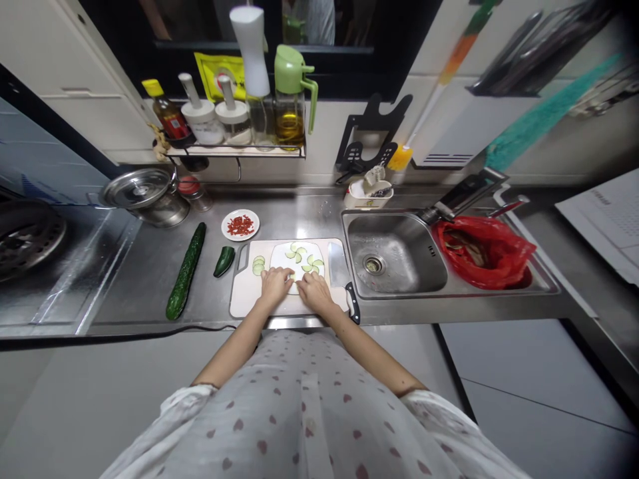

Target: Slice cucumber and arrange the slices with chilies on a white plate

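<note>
My left hand (276,286) and my right hand (314,291) meet over the near part of a white plate (279,258), fingers bent and pinched together. A small pale-green cucumber slice shows between their fingertips, mostly hidden. Farther back on the plate, cucumber slices (295,252) form a curved pinwheel, with a second group (313,264) to its right. The plate rests on a cutting board (243,296). A short stack of cucumber slices (258,265) lies left of the plate. A knife (353,303) with a black riveted handle lies at the board's right edge.
Left of the board lie a cut cucumber piece (224,261) and a whole cucumber (186,271). Behind is a saucer (226,228) of red bits. A sink (399,266) and red plastic bag (484,266) are right; a lidded pot (150,199) and a bottle rack (234,152) stand behind.
</note>
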The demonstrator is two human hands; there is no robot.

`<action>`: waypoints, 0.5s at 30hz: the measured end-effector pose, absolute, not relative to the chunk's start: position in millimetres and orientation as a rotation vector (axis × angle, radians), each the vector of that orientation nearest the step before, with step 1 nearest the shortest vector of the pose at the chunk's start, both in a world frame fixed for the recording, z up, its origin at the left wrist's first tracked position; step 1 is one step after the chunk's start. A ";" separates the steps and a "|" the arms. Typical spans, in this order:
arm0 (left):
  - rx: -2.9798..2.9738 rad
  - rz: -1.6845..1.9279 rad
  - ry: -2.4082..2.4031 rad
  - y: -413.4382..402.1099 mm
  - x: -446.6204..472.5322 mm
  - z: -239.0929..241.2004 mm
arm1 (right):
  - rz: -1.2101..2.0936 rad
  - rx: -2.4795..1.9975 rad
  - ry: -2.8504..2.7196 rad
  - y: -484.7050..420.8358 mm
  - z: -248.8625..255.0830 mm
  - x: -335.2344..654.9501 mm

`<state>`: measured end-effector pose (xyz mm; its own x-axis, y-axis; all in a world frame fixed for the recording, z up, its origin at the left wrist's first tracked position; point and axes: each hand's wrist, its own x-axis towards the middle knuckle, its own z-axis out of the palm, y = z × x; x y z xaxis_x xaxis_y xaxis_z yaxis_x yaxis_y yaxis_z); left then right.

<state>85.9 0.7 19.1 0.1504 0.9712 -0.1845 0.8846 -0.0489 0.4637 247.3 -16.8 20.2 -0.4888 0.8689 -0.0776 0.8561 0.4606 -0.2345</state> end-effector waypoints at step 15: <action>1.939 0.313 1.781 -0.7 84.2 17.0 | 0.419 -1.657 -2.504 -23.3 16.8 245.4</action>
<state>84.2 -0.7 17.0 0.1246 0.9802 -0.1541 0.8690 -0.0329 0.4938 245.4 -23.3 16.8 -0.3985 0.9152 -0.0602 0.8849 0.3663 -0.2878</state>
